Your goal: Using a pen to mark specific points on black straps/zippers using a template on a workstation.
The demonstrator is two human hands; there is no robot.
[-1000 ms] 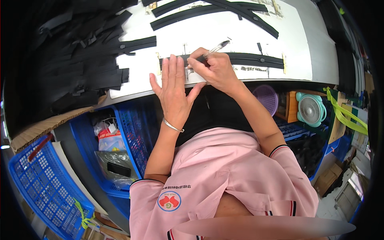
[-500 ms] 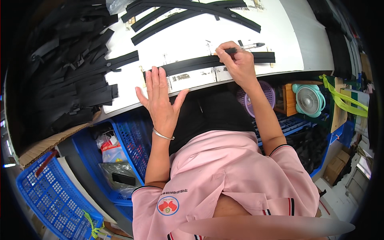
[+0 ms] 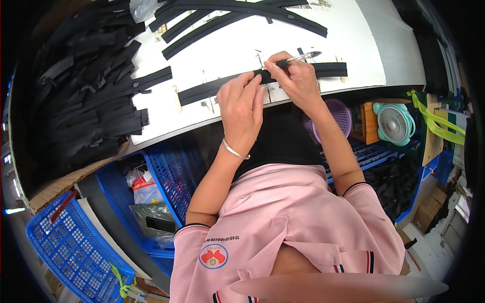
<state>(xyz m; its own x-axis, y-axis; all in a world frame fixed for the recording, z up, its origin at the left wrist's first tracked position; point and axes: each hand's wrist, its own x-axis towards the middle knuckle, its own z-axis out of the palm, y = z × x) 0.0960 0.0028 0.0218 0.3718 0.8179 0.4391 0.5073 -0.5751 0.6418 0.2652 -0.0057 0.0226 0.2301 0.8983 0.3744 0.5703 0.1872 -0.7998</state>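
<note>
A long black fabric strip [image 3: 202, 92] lies across the white board [image 3: 353, 45] near its front edge. My right hand [image 3: 298, 81] grips a pen [image 3: 306, 56] with a clear barrel and dark grip, its tail pointing right, over the strip. The pen's writing end is hidden by my fingers. Close to its left, my left hand [image 3: 240, 108] rests at the strip's near side, fingers reaching onto the fabric around its middle, with nothing visibly held. A silver bangle [image 3: 235, 150] circles my left wrist.
A large pile of black strips [image 3: 86, 91] covers the table's left side. More strips [image 3: 242, 9] cross at the far side. Below the table edge are blue baskets [image 3: 76, 247], a purple basket [image 3: 337, 118] and a small teal fan [image 3: 393, 123].
My left hand has slid right along the strip from its left end to near my right hand, its fingers drawn closer together. The right hand with the pen has shifted slightly left.
</note>
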